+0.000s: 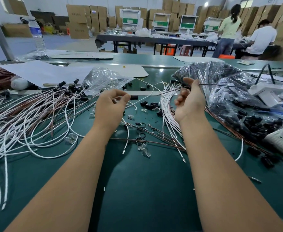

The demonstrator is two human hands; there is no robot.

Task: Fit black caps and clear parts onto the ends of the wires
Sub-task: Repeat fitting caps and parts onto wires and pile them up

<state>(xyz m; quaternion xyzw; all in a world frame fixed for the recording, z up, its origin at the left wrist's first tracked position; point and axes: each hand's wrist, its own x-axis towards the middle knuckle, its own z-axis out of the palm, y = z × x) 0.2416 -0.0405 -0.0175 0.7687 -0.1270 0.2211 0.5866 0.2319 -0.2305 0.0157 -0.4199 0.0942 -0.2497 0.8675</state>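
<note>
My left hand [111,104] pinches a black cap [134,97] between thumb and fingertips, with a clear part partly hidden under the fingers. My right hand [190,101] is raised beside it and pinches a thin dark wire [221,85] that runs off to the right. Loose black caps [150,104] and clear parts [144,150] lie scattered on the green table [145,190] between my hands. A bundle of bare white wires [166,104] curves just left of my right hand. Wires fitted with black caps [36,111] pile up on the left.
A clear bag of black caps [221,91] fills the right side, and a smaller bag of clear parts [104,80] lies behind my left hand. White paper sheets, a water bottle [36,34] and a white device [264,93] sit around the table. Two people work at far tables.
</note>
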